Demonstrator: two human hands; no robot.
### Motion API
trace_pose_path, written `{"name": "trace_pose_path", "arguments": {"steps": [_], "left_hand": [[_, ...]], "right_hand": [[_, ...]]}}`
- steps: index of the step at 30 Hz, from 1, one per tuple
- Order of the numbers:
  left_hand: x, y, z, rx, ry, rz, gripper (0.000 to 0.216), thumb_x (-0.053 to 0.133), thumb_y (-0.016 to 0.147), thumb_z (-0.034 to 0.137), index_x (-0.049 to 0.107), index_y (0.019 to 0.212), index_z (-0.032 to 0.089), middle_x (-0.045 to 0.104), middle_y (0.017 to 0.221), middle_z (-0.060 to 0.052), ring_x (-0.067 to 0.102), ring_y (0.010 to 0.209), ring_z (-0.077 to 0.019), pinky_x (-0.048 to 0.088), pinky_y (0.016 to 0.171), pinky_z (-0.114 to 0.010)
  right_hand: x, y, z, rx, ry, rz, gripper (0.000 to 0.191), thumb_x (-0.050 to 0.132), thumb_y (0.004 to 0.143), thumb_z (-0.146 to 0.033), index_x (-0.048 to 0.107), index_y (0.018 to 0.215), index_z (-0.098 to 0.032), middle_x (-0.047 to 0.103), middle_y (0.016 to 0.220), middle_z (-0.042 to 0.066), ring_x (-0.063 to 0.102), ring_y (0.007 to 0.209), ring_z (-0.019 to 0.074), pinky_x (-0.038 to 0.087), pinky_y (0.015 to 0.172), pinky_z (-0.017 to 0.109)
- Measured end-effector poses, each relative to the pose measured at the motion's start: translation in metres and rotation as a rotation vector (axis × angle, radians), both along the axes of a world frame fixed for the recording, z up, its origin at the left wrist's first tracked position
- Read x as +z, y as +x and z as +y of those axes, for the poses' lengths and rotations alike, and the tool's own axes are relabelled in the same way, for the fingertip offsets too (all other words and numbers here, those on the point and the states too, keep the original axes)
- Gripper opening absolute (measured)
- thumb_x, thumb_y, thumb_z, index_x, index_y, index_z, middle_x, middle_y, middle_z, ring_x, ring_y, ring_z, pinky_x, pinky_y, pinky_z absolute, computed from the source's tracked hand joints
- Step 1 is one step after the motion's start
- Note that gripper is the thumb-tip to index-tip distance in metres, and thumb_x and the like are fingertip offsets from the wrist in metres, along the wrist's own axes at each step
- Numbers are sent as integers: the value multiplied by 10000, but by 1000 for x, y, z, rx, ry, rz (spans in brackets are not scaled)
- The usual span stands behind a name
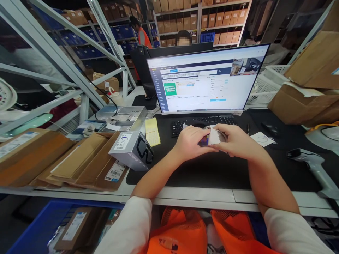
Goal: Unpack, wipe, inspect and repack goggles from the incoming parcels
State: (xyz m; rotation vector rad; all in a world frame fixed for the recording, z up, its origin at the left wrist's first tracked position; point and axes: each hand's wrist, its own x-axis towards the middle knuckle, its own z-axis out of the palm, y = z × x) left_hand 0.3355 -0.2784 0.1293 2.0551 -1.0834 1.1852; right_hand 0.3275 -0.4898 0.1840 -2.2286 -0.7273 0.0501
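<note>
My left hand [190, 141] is closed around one side of a pair of dark goggles [203, 141] with a purplish lens, held above the black desk mat in front of the keyboard. My right hand [234, 140] pinches a pale cleaning cloth [214, 137] with a zigzag edge against the other side of the goggles. Fingers and cloth cover most of the goggles. To the left of my forearm stands a grey box [131, 150] printed with a picture of black goggles.
A monitor [196, 102] and keyboard [176, 128] stand ahead. Flattened cartons [87, 158] and yellow sticky notes [152, 132] lie left. A barcode scanner [312, 165], mouse [270, 129] and cardboard boxes [299, 102] are right. A blue bin [34, 225] sits below; two people are beyond.
</note>
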Motion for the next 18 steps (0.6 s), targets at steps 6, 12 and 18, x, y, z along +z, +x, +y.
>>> {"name": "trace_pose_path", "arguments": {"steps": [6,12,18], "left_hand": [[2,1,4,-62,-167,-56,587,763,775,636,667,1116,168,678,707,9,619,629,-134,476,645,-290],[1,7,9,-43,-255,-121,665,699,770,735,635,1128,178,679,757,-17,640,702,-173,517,691,-340],[10,-2,7,118,-120,-81,697,765,788,618,588,1300,179,745,1097,-121,702,1005,-270,520,950,-442]], "right_hand": [[3,14,-25,98,159,182,249,647,908,-444,663,959,-202,697,610,1,708,604,230,551,650,334],[6,17,-45,72,248,175,454,635,892,-629,656,717,-210,623,478,29,652,497,220,558,600,343],[3,4,-32,-67,282,69,350,674,891,-561,644,849,-215,664,573,7,591,401,177,433,395,291]]}}
